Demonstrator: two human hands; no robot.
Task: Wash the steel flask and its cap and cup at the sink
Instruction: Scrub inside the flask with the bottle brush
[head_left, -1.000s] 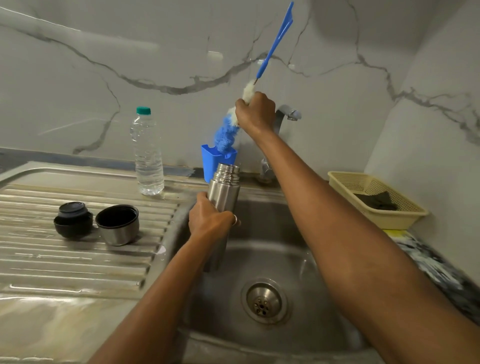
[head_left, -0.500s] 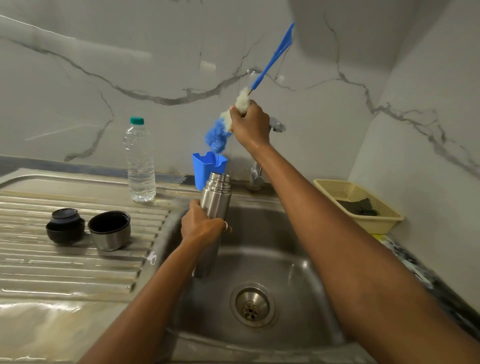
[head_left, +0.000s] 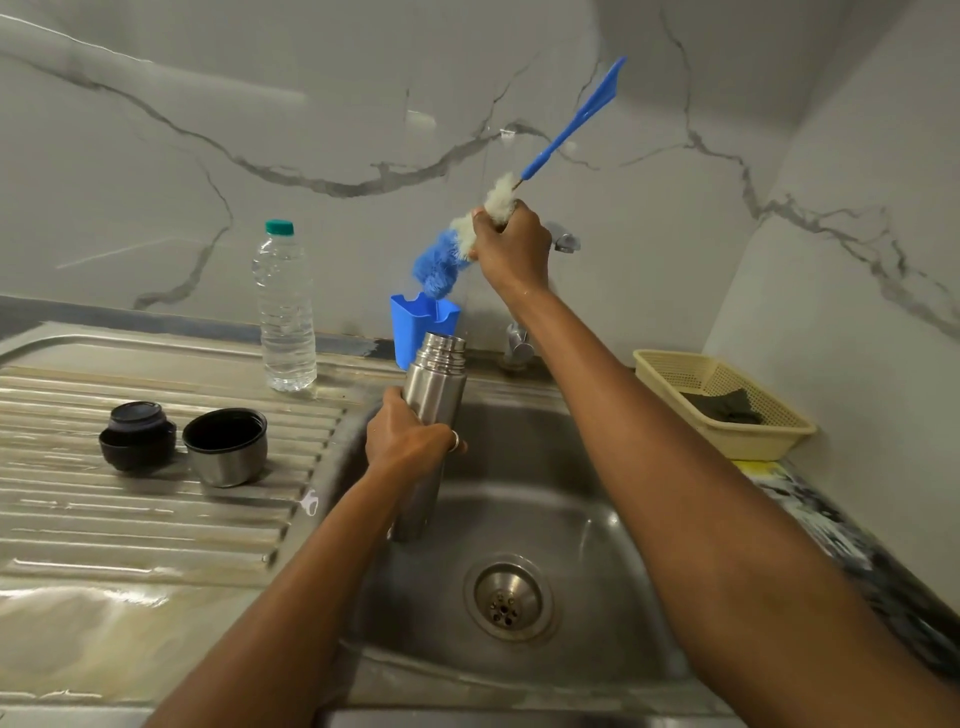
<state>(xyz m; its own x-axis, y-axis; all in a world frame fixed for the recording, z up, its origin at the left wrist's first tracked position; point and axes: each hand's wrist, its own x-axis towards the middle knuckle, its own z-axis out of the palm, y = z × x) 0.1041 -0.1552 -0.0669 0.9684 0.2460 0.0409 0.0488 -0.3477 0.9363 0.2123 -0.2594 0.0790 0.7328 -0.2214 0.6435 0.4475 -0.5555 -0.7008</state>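
My left hand (head_left: 408, 441) grips the steel flask (head_left: 435, 382) round its middle and holds it upright over the sink basin (head_left: 519, 519), mouth open at the top. My right hand (head_left: 511, 249) is raised behind it and grips the blue bottle brush (head_left: 441, 265) around its white bristles; the blue bristle tip hangs just above a blue holder (head_left: 423, 327), and the handle points up to the right. The black cap (head_left: 136, 434) and the steel cup (head_left: 226, 447) stand side by side on the draining board (head_left: 156, 519) to the left.
A clear water bottle (head_left: 284, 306) with a green lid stands at the back of the draining board. The tap (head_left: 519, 343) is behind my right arm. A yellow basket (head_left: 727, 410) with a dark scrubber sits right of the sink. The drain (head_left: 509, 600) lies below.
The brush has lifted slightly out of the blue holder in my right hand. My left hand keeps the flask in the same upright hold over the basin.
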